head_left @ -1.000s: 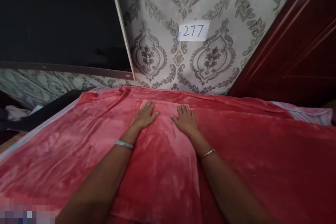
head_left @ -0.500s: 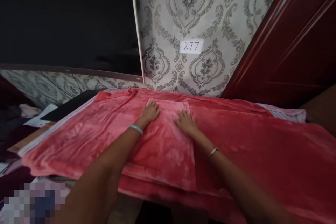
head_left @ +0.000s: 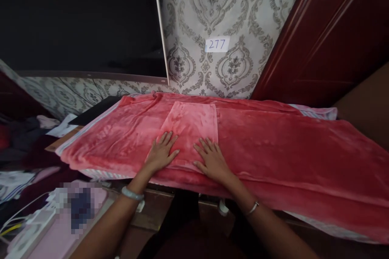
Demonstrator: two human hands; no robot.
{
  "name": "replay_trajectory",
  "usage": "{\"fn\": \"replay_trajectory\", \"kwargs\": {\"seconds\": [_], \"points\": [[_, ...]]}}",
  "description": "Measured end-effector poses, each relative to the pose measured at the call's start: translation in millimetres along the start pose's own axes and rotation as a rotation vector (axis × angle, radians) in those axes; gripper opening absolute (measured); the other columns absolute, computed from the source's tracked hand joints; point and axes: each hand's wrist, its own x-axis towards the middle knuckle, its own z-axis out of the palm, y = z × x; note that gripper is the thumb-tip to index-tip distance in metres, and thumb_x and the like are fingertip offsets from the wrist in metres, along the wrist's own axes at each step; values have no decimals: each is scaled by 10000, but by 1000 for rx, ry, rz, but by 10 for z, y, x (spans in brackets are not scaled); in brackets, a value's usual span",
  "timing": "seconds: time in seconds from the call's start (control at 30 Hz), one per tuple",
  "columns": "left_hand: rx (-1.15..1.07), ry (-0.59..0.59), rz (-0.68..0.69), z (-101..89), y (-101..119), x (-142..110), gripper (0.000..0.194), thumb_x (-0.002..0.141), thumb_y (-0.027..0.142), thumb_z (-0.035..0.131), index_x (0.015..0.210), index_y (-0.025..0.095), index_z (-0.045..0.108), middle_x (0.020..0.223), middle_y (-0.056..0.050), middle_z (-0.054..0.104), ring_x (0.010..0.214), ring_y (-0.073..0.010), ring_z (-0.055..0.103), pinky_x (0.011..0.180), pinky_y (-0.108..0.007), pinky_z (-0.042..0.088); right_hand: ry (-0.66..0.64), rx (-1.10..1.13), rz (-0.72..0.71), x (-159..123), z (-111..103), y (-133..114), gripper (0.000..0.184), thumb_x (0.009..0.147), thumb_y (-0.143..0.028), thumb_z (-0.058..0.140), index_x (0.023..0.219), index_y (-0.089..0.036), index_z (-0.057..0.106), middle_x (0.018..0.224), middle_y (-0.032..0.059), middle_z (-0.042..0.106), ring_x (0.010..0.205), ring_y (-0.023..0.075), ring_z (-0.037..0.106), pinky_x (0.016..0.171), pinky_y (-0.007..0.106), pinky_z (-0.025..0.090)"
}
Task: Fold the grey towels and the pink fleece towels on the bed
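Observation:
A folded piece of pinkish-red plush cloth (head_left: 194, 119) lies flat in front of me, its far edge toward the wall. My left hand (head_left: 161, 153) rests palm down on its near left part, fingers spread. On the near right part lies my right hand (head_left: 211, 160), also flat with its fingers apart. Under the folded cloth a larger red plush blanket (head_left: 282, 149) covers the whole table-like surface and hangs over the front edge. Neither hand grips anything.
A dark television screen (head_left: 82, 20) stands at the left back. Patterned wallpaper carries a paper label (head_left: 217, 44) reading 277. A dark red wooden panel (head_left: 316, 44) leans in at right. Clothes and a pink surface (head_left: 57, 230) with white cables are at lower left.
Both hands have slid from the far edge of the folded cloth toward me, staying flat on it. The view has shifted, and the blanket's front edge and the floor now show.

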Motion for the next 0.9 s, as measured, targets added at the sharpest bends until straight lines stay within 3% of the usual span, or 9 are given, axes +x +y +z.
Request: {"fn": "replay_trajectory", "kwargs": {"seconds": [0.23,0.7,0.8,0.9], "points": [[-51,0,-6,-86,16,36,658,1019,504,435,1623,268,321,1714,-95,228,1598,-303,167,1247,-606,236,37,6,36,-167,-29,-17,635,1038,-535,438,1617,-286,368,1715,44,216,1596,281,110,1278,490,141],[-76,66,18,27,-96,71,643,1011,532,432,1604,291,368,1701,-83,278,1589,-316,201,1233,-611,263,82,101,88,-332,41,-53,618,1015,-425,516,1594,-230,417,1703,72,239,1592,273,137,1284,505,159],[-84,66,15,31,-110,65,632,1008,509,444,1596,283,387,1695,-97,286,1587,-321,207,1226,-626,268,58,249,43,-287,22,92,589,1002,-415,514,1556,-216,483,1680,91,296,1580,274,196,1276,512,195],[-126,36,26,19,-187,79,652,988,512,477,1589,273,400,1691,-111,289,1578,-337,229,1221,-652,259,131,521,2,-123,-96,411,552,971,-380,524,1484,-182,573,1578,131,475,1486,276,415,1247,508,288]]}}
